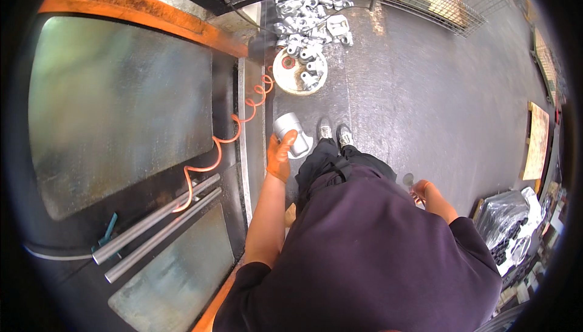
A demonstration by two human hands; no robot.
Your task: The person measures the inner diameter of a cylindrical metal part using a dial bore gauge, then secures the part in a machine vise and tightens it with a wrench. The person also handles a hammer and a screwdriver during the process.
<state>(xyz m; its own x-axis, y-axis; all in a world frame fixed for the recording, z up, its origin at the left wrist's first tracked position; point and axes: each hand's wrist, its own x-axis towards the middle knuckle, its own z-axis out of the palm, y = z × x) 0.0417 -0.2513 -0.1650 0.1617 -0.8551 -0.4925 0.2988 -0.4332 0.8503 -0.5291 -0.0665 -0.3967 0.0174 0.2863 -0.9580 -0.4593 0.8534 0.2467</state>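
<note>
My left hand (pixel 279 157), in an orange glove, is closed round a silver metal casting (pixel 289 124) with a cylindrical end and a flared, hollow lower part. It holds the casting over the floor, left of my shoes. By my right hip is my right hand (pixel 420 192), lower down, with its fingers curled in. A small greyish round shape (pixel 408 179) shows beside those fingers; whether they hold it is unclear. Ahead of me a round whitish bin (pixel 281 83) contains similar castings and a reddish ring. More silver castings (pixel 311 13) lie piled beyond it.
A machine with an orange beam (pixel 139 13) and large windowed panels (pixel 121 107) runs along my left. An orange coiled air hose (pixel 218 150) hangs across it, near two metal bars (pixel 158 223). Wire mesh crates (pixel 419 4) stand far right; a plastic-wrapped load (pixel 507 223) is at right.
</note>
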